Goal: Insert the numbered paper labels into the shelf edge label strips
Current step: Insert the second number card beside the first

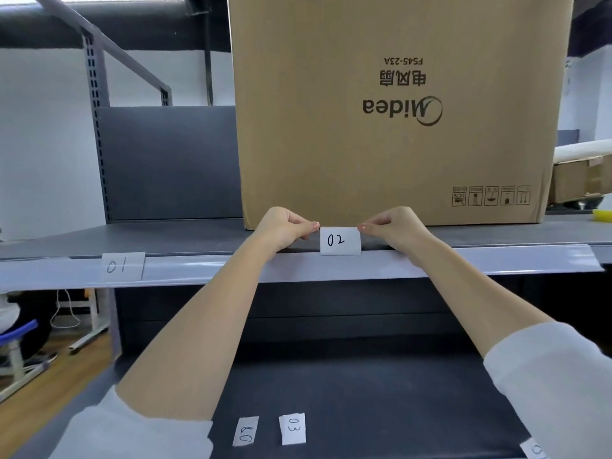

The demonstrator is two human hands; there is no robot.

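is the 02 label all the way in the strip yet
Not yet. The 02 label stands mostly above the strip, only its bottom edge at the slot; left hand and right hand pinch its top corners.

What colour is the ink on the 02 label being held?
Black ink on white paper, clearest in the head view on the 02 label.

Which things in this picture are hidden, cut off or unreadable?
- Head view: label at the bottom right corner, cut by the frame edge; number incomplete.
- Lower edge of label 02: whether it sits inside the strip cannot be told.
- Small icons on the box: too small to read.
- Label beside 03: scrawl unclear.
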